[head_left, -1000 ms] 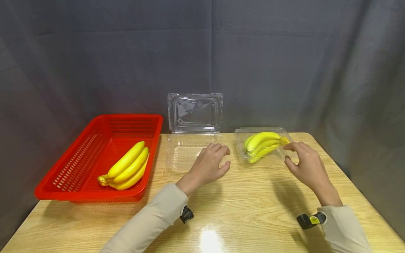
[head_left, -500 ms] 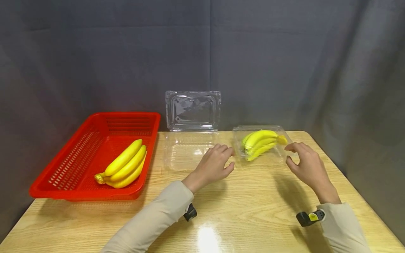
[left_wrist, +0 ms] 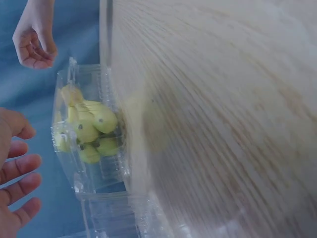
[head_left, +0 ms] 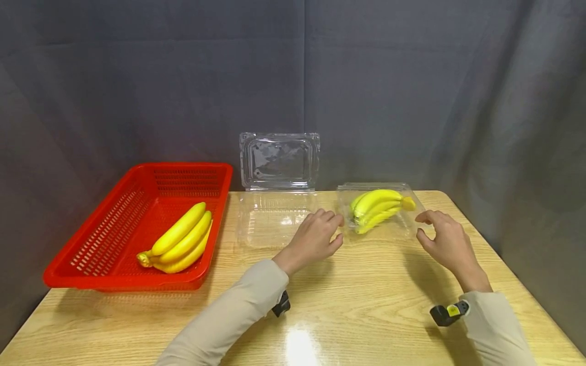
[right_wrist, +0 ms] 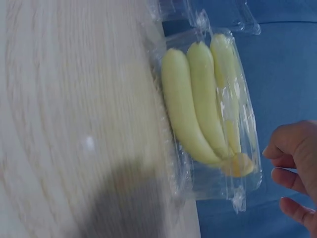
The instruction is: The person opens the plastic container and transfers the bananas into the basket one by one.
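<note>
Bananas (head_left: 378,204) look hazy through the clear container (head_left: 373,186).

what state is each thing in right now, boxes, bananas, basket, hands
Left box: open, lid up
Right box: lid down, latching unclear
Boxed bananas: one bunch, under the lid
Loose bananas: one bunch, uncovered in the basket
Basket: upright, open-topped
Left hand: holding nothing
Right hand: holding nothing

sleeves (head_left: 226,315): beige, long | wrist cameras (head_left: 440,317): black | yellow mark (head_left: 452,310): on right one
</note>
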Action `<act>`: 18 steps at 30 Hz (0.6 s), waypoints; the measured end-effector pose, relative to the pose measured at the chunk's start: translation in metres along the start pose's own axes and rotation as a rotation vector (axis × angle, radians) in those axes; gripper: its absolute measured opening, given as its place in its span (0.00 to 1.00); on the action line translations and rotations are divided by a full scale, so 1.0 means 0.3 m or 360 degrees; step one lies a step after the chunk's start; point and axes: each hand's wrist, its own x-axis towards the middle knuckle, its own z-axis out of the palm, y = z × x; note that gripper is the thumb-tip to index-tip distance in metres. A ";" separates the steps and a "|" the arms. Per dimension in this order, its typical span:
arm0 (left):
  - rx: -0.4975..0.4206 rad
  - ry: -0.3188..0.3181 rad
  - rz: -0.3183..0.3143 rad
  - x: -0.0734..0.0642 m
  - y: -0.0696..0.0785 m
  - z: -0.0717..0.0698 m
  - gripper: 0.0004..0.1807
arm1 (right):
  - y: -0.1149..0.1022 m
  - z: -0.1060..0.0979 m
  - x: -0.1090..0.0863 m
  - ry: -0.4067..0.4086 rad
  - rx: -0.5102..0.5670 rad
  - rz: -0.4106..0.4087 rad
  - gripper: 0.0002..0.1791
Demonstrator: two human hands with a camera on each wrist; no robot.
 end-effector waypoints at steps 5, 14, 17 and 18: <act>0.0063 -0.0010 0.0022 0.011 -0.004 0.017 0.07 | 0.024 0.004 -0.008 -0.0029 -0.0036 -0.0002 0.10; 0.0105 -0.0051 0.0076 0.048 0.003 0.035 0.09 | 0.056 -0.002 -0.016 -0.0105 -0.0059 0.0056 0.12; 0.0123 -0.0078 0.0077 0.058 0.011 0.045 0.09 | 0.070 -0.005 -0.019 -0.0115 -0.0065 0.0053 0.12; 0.0127 -0.0088 0.0072 0.061 0.015 0.048 0.09 | 0.076 -0.007 -0.021 -0.0119 -0.0070 0.0049 0.13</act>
